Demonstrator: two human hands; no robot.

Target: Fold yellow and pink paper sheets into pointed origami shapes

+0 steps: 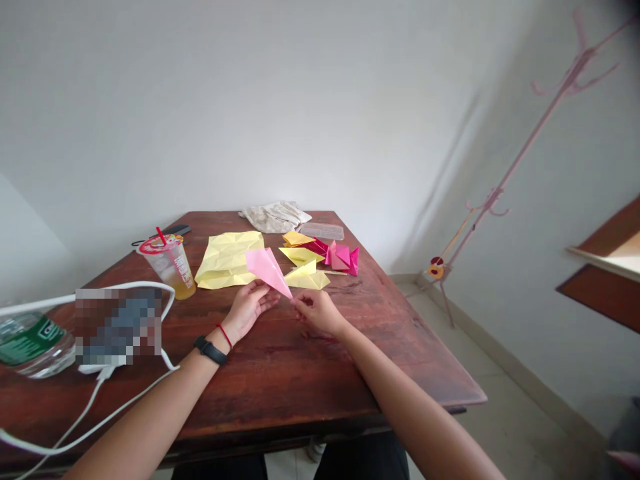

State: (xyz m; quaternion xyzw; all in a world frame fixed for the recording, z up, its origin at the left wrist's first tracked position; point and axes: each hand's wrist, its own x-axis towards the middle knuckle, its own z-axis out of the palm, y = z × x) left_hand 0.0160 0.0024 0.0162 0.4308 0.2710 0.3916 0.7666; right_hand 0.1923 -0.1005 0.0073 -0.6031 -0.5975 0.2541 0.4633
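Note:
A pale pink folded paper (267,269), pointed like a dart, is held just above the dark wooden table (300,373). My left hand (249,307) grips its lower edge with the thumb on top; a black band and red string sit on that wrist. My right hand (319,311) pinches the paper's sharp tip at the lower right. Behind the pink paper lie a crumpled yellow sheet (228,259), yellow folded pieces (306,275) and magenta folded pieces (343,257).
An iced drink cup (170,267) with a red straw stands at the left. A plastic water bottle (33,343) and white cables (120,407) lie at the near left. Grey cloth (276,216) and a clear case (323,231) sit at the back. A pink coat stand (515,163) is at the right.

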